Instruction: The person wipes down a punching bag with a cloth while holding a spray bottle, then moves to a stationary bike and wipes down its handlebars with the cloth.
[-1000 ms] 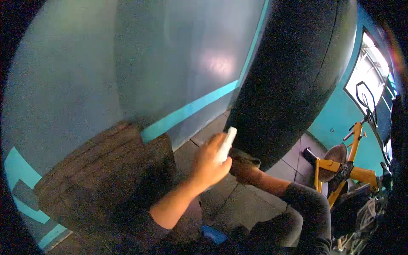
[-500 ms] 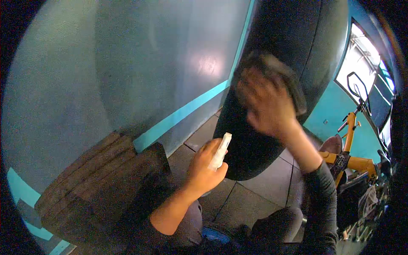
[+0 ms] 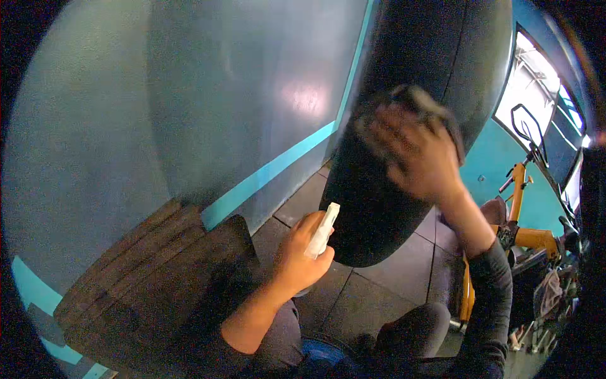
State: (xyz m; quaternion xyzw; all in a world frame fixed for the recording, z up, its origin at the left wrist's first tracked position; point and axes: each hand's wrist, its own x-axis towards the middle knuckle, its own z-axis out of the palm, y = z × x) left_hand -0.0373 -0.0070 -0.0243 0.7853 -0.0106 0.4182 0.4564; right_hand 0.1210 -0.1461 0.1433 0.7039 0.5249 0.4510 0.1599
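Observation:
My left hand (image 3: 302, 259) is closed around what looks like a spray bottle, its narrow white head (image 3: 324, 232) pointing away from me; the bottle's body is mostly hidden by the hand. My right hand (image 3: 421, 151), blurred by motion, presses a dark cloth (image 3: 449, 126) against a tall black tyre-like object (image 3: 366, 215). This object has a smooth surface, a seam along its length and a rounded lower end. The cloth is bunched under and around my fingers.
A brown, dusty, ribbed tyre-like object (image 3: 145, 271) lies at the left against the grey wall (image 3: 252, 76) with turquoise stripes. Dark floor tiles (image 3: 391, 278) lie below. On the right stands a yellow exercise-bike-like frame (image 3: 533, 239) near a window (image 3: 529, 79).
My right hand and the cloth have slid right and slightly down over the black surface. My left hand has shifted slightly left and down with the bottle.

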